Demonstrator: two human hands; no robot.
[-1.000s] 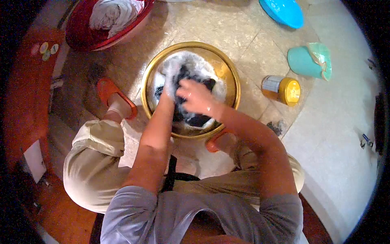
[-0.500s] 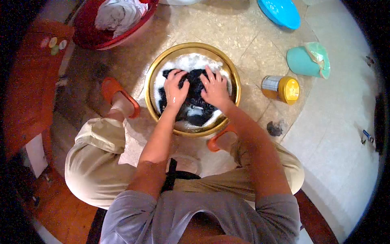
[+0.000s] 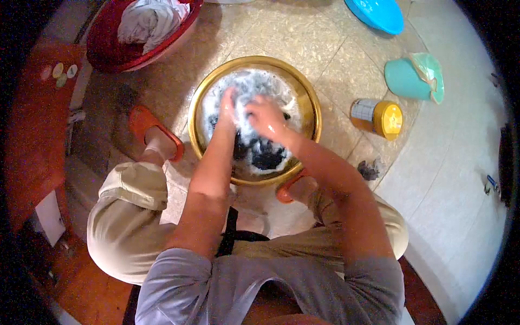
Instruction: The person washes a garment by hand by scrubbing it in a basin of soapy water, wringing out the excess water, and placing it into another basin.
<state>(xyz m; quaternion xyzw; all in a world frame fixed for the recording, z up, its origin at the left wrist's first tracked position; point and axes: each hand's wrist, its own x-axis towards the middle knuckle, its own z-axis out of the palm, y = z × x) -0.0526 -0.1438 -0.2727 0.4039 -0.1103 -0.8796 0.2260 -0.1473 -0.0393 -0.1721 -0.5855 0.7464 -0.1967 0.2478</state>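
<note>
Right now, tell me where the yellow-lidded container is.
In the head view, the yellow-lidded container lies on the floor to the right, just below the teal bucket.

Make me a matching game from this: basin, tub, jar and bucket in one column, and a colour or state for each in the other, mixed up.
1. Basin
2. Tub
3. Jar
4. Bucket

A. Has a yellow lid
B. Holds whitish cloth
C. Teal
D. Has white suds inside

Pairs: 1-D, 2-B, 3-A, 4-C
</note>
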